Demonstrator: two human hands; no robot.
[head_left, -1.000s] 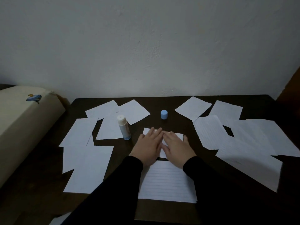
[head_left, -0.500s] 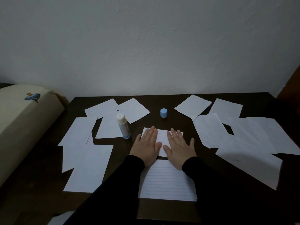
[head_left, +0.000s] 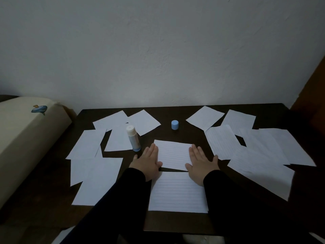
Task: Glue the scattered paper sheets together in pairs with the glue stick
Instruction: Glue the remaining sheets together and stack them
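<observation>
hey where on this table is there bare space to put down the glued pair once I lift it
Bare table shows along the near edge below the big lined sheet, and at the back around the blue cap, between the left sheets and right sheets. Both sides are crowded with overlapping paper; the glue stick stands left of centre.

Single head view: worn on the person, facing forward and down across the table (head_left: 175,113) to the wall (head_left: 158,50); hands near.
</observation>
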